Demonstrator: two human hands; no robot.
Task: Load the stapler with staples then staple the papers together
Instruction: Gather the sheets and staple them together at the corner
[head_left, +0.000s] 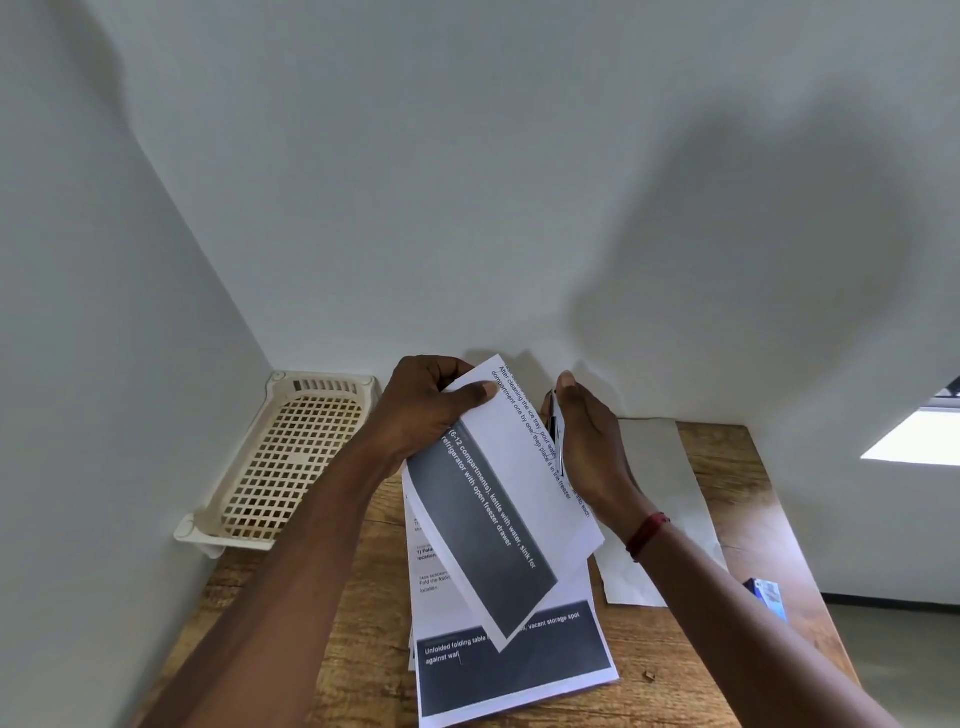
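Note:
My left hand (431, 405) grips the far corner of a set of printed papers (498, 499), lifted and tilted above the table. My right hand (592, 447) is closed around a stapler (555, 426), mostly hidden behind the palm; only its dark and metallic edge shows at the papers' right edge. More printed sheets (514, 660) lie flat on the wooden table (727, 665) under the lifted papers. A small blue box (769, 597), perhaps staples, lies at the right, partly behind my right forearm.
A cream plastic basket (291, 457) stands against the left wall at the table's far left corner. A blank white sheet (670, 488) lies to the right of my right hand. A tiny brown scrap (648, 675) lies near the printed sheets. Walls close in behind and left.

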